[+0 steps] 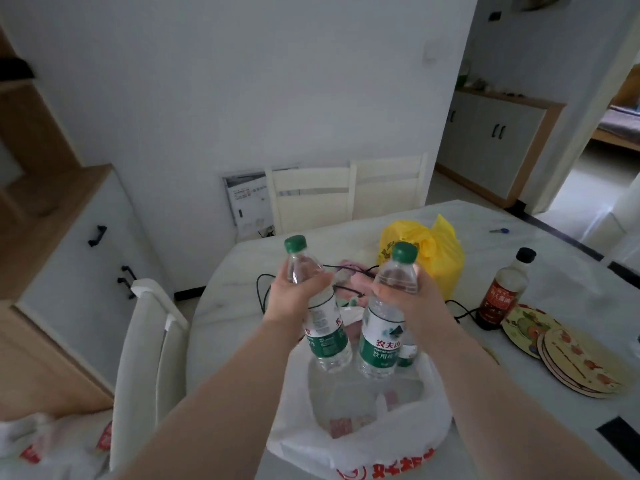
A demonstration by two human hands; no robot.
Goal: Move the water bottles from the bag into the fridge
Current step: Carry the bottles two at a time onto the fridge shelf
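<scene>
Left hand (294, 296) fingers wrap one water bottle (327, 336), right hand (412, 299) fingers another bottle (381, 337), centre-frame above the bag (381, 431); risk: my high grips let heavy bases swing and drop.

I can read 农夫山 and 饮用 on the green-and-white label of the right bottle (380, 336); the left bottle (327, 332) shows 农. The red print on the bag (384, 452) is too blurred to read.
</scene>
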